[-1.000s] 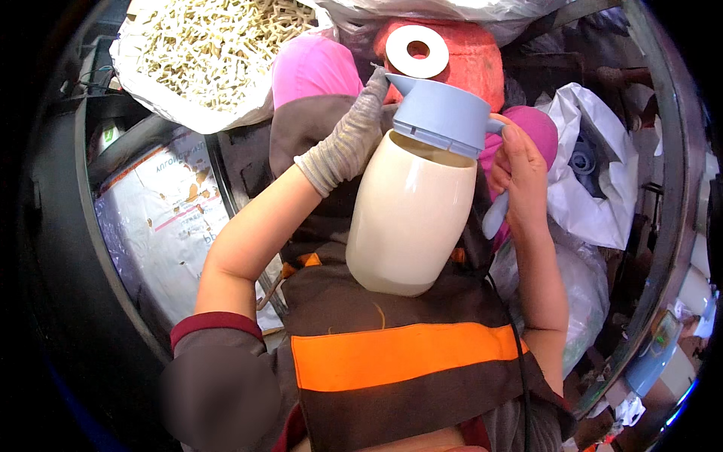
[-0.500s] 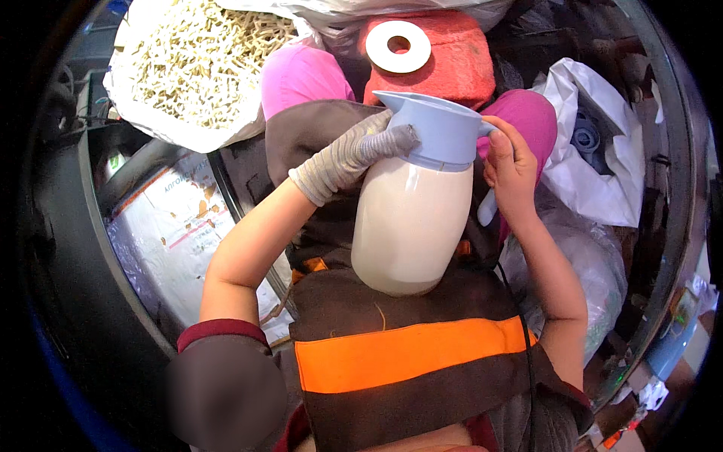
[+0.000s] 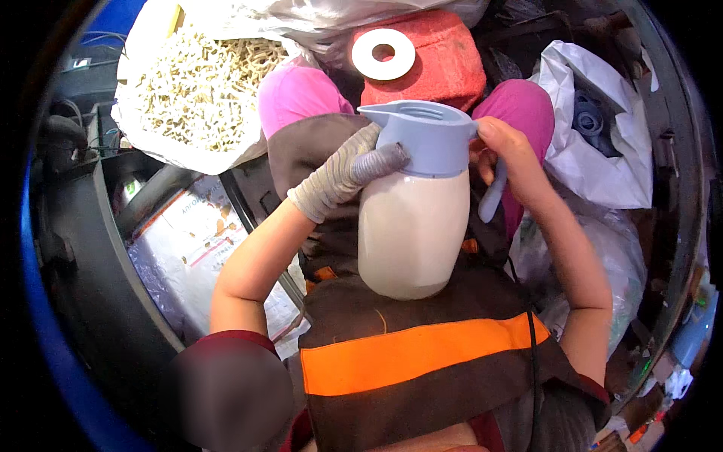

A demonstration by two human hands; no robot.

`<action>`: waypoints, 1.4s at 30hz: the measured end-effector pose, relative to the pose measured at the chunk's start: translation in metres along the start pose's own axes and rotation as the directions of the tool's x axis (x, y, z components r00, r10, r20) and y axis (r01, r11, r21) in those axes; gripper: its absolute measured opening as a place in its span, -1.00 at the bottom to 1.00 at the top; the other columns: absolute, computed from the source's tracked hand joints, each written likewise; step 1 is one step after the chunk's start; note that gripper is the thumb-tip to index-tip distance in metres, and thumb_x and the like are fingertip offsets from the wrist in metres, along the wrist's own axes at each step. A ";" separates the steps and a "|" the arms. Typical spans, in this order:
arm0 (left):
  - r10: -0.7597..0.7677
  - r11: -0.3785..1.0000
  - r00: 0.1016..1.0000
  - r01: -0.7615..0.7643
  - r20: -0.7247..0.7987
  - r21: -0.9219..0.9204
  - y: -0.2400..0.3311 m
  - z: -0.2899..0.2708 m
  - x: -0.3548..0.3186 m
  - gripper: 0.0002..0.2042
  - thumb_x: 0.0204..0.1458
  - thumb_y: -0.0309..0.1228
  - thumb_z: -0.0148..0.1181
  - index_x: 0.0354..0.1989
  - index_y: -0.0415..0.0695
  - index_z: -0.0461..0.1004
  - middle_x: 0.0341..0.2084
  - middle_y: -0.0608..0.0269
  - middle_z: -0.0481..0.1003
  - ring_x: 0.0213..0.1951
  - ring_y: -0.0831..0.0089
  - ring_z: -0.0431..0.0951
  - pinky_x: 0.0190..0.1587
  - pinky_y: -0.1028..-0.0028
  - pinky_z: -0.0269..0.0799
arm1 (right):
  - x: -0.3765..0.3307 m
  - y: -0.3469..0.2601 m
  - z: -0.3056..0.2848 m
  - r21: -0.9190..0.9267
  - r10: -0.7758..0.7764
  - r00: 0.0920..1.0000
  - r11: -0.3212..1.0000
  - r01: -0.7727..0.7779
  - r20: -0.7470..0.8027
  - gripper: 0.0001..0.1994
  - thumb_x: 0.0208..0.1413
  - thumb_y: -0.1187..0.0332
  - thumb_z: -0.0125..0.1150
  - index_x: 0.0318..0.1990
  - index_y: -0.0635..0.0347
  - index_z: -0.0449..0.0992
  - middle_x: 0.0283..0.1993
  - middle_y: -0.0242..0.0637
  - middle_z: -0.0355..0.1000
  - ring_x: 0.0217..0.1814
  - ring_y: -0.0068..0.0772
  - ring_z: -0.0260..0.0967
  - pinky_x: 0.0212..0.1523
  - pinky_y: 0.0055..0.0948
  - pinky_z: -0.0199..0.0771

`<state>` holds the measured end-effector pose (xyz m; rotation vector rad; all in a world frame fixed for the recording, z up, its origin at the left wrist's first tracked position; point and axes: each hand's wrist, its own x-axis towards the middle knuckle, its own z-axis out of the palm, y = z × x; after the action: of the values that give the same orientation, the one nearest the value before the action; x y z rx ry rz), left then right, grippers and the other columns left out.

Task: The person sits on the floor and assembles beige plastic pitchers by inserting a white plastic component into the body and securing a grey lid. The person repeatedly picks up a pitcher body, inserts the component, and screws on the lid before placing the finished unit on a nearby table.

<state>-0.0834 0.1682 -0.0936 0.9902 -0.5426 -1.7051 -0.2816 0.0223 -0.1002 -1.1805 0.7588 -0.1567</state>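
Note:
A thermos jug [image 3: 413,237] with a cream body and a pale blue spouted collar [image 3: 433,147] stands nearly upright over my lap. My left hand [image 3: 348,167], in a grey striped knit glove, is closed on the collar below the spout, its thumb across the front. On the other side, my bare right hand [image 3: 512,154] pinches the upper end of the blue handle [image 3: 493,197], thumb at the joint with the collar. The handle's lower end hangs free of the jug body. Some of my right fingers are hidden behind the handle.
A white sack [image 3: 199,98] of small pale pieces sits far left. Beyond my knees, a white ring [image 3: 369,54] lies on a red cloth-covered block [image 3: 452,68]. At right, a white bag [image 3: 557,75] holds blue-grey parts [image 3: 591,120], above a clear plastic bag [image 3: 595,256].
My right hand has shifted its grip on the handle, thumb now at the collar joint, and more of the handle's lower part shows. My left hand keeps its hold. The view has shifted slightly.

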 end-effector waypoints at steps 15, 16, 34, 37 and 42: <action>0.526 -0.413 0.851 0.272 -0.016 0.869 0.025 -0.064 0.139 -0.22 -0.27 0.12 0.28 0.18 0.07 0.21 0.14 0.01 0.19 0.14 -0.06 0.22 0.05 -0.04 0.23 | -0.060 -0.053 -0.072 -0.048 -0.068 0.998 0.997 0.067 -0.007 -0.55 0.10 0.04 0.07 -0.71 0.13 0.28 -0.78 -0.44 0.18 -0.79 -0.66 0.08 -0.72 -0.63 0.05; 0.515 -0.401 0.855 0.308 -0.066 0.863 0.028 -0.062 0.145 -0.22 -0.26 0.10 0.27 0.19 0.12 0.18 0.16 0.03 0.17 0.13 -0.10 0.22 0.02 -0.08 0.24 | -0.065 -0.062 -0.071 -0.061 -0.169 0.977 0.985 0.162 -0.131 -0.55 0.07 -0.05 0.08 -0.64 0.11 0.29 -0.82 -0.48 0.13 -0.85 -0.68 -0.01 -0.79 -0.61 -0.09; 0.566 -0.576 0.707 -0.029 0.424 0.817 0.159 0.045 0.097 -0.33 -0.25 -0.02 0.29 0.10 -0.04 0.35 -0.12 0.02 0.44 -0.08 0.03 0.44 0.00 0.19 0.34 | 0.060 -0.073 -0.006 -0.584 -0.636 0.769 0.648 0.490 -0.061 -0.58 0.00 0.12 0.22 -0.06 0.21 0.52 -0.35 -0.12 0.51 -0.34 -0.18 0.47 -0.24 -0.32 0.43; 0.537 -0.542 0.773 0.009 0.338 0.840 0.160 0.047 0.093 -0.36 -0.22 -0.02 0.28 0.09 -0.02 0.36 -0.05 0.02 0.40 -0.03 0.04 0.43 0.01 0.20 0.34 | 0.057 -0.061 -0.008 -0.698 -0.839 0.540 0.425 0.576 -0.066 -0.61 0.01 0.12 0.21 -0.09 0.21 0.47 -0.33 -0.07 0.48 -0.31 -0.01 0.45 -0.29 -0.20 0.41; 0.540 -0.519 0.764 -0.028 0.353 0.854 0.160 0.057 0.095 -0.39 -0.20 -0.07 0.28 0.09 -0.02 0.37 0.01 0.02 0.37 0.00 0.03 0.41 0.05 0.21 0.33 | 0.048 -0.019 -0.019 -0.811 -0.593 0.787 0.538 0.231 -0.169 -0.67 0.09 0.17 0.10 -0.14 0.22 0.30 -0.38 0.02 0.45 -0.30 0.09 0.44 -0.33 -0.05 0.39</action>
<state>-0.0526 0.0176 0.0248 1.8868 -2.0895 0.2239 -0.2517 -0.0234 -0.1085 -2.2137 0.9434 -0.5748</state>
